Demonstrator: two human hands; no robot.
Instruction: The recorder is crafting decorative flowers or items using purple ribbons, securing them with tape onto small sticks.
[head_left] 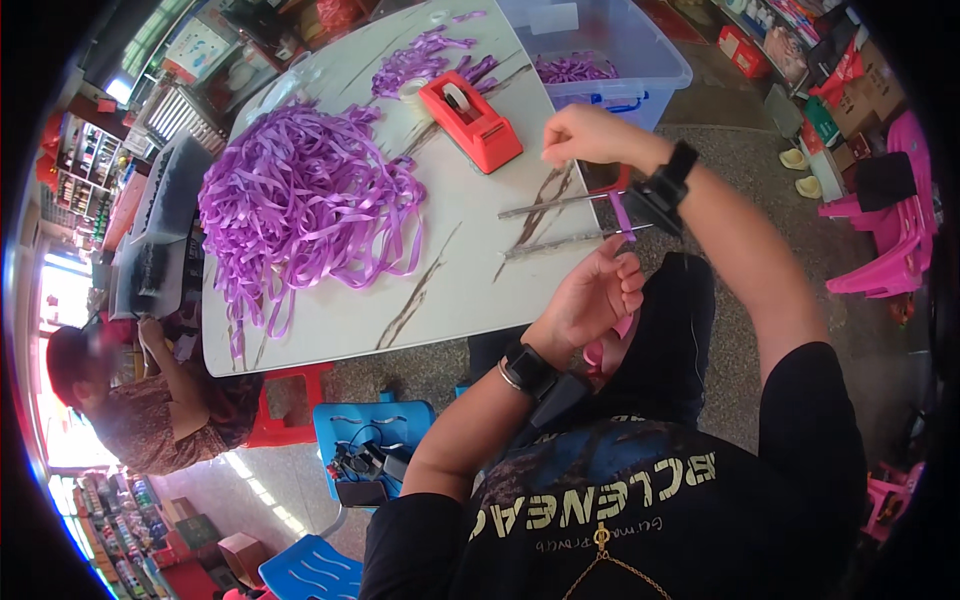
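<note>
Two thin metal rods (545, 208) lie across the right edge of the table, their ends reaching past it. A strip of purple ribbon (622, 216) spans the two rods near those outer ends. Just below the nearer rod is my left hand (598, 295), fingers curled and thumb raised against the ribbon; a length of ribbon hangs beneath the palm. My right hand (590, 135) is above the farther rod, its fingers bent together in a pinch. Whatever may be between those fingertips is hidden.
A large heap of purple ribbons (300, 190) covers the table's left half. A red tape dispenser (472, 122) stands near a smaller ribbon pile (425, 60). Beyond the right edge sits a clear plastic bin (650, 60). Another person (150, 400) sits at the left.
</note>
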